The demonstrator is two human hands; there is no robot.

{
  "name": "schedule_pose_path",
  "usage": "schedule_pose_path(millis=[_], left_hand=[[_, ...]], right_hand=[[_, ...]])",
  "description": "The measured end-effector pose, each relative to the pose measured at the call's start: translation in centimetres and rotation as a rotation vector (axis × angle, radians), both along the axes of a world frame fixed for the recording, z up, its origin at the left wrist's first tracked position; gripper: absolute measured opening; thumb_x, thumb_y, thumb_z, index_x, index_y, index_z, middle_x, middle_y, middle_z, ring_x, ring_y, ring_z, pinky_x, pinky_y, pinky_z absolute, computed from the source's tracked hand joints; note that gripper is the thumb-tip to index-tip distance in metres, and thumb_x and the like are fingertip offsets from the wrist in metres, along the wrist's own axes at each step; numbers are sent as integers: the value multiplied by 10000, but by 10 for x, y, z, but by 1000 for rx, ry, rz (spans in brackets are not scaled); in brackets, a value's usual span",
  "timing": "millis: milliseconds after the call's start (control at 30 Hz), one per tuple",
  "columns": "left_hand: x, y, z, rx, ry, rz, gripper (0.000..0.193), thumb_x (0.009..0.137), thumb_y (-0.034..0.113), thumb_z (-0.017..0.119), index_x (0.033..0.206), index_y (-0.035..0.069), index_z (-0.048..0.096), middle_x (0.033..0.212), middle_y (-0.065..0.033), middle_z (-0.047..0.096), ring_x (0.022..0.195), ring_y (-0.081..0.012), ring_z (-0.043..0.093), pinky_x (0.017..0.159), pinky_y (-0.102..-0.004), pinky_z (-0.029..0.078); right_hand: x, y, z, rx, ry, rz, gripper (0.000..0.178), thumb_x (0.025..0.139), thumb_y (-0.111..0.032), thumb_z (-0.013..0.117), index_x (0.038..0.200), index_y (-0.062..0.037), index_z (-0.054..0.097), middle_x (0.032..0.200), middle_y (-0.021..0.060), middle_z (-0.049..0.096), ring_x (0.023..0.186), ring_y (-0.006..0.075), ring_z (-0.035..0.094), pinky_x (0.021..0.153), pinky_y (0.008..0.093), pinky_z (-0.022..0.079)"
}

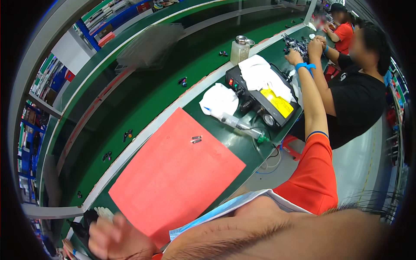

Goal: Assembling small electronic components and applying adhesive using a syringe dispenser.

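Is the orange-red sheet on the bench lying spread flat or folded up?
Spread flat. The orange-red sheet lies open on the green bench, its corners showing, with two small dark parts resting on it.

A green workbench (225, 143) carries a red mat (173, 177), white cloth (219, 100) and black device (260, 97)
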State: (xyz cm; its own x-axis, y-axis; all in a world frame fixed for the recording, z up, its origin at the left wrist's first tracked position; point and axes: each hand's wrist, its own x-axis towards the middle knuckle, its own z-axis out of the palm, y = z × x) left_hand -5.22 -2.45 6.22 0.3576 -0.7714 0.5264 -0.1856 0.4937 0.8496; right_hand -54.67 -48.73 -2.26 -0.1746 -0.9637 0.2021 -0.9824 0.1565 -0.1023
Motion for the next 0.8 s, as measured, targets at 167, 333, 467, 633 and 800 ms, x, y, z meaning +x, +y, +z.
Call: schedule_pose_path(millis=[167, 333, 467, 633, 800], left_hand=[[-11, -21, -36, 95, -165, -68, 220, 802, 157, 463, 952, -1, 436, 1041, -132, 441, 921, -238, 470, 787, -362, 398], [6, -17, -101, 394, -139, 60, 188, 788, 39, 467, 967, -16, 458, 1021, -131, 464, 890, -193, 488, 769, -307, 406], [6, -15, -112, 492, -90, 148, 151, 777, 8, 470, 926, -17, 482, 996, -126, 480, 883, -179, 494, 756, -275, 409], [2, -15, -111, 486, -238, 189, 126, 763, -1, 489, 887, -17, 500, 977, -126, 498, 882, -182, 499, 748, -265, 410], [-2, -17, -96, 495, -409, 179, 113, 733, -20, 512, 846, -15, 521, 940, -136, 529, 876, -205, 520, 755, -269, 410]], right_hand=[[-20, -50, -44, 53, -28, -27, 579, 733, -365, 540, 1214, -94, 365, 1105, 220, 479, 1011, 364, 471, 856, 421, 375], [-26, -68, -57, 63, -83, -60, 528, 743, -444, 517, 1172, -149, 430, 1175, 187, 440, 1055, 367, 440, 886, 488, 318], [-10, -64, -44, 95, -35, -115, 461, 751, -421, 514, 1087, -105, 511, 1094, 193, 498, 1003, 353, 482, 850, 480, 352], [-8, -55, -37, -103, 139, -77, 313, 747, -318, 539, 906, -59, 616, 871, 201, 586, 829, 335, 570, 726, 427, 447], [-17, -42, -24, -369, 21, 12, 187, 727, -177, 567, 845, -48, 632, 771, 169, 607, 717, 271, 608, 648, 346, 482]])
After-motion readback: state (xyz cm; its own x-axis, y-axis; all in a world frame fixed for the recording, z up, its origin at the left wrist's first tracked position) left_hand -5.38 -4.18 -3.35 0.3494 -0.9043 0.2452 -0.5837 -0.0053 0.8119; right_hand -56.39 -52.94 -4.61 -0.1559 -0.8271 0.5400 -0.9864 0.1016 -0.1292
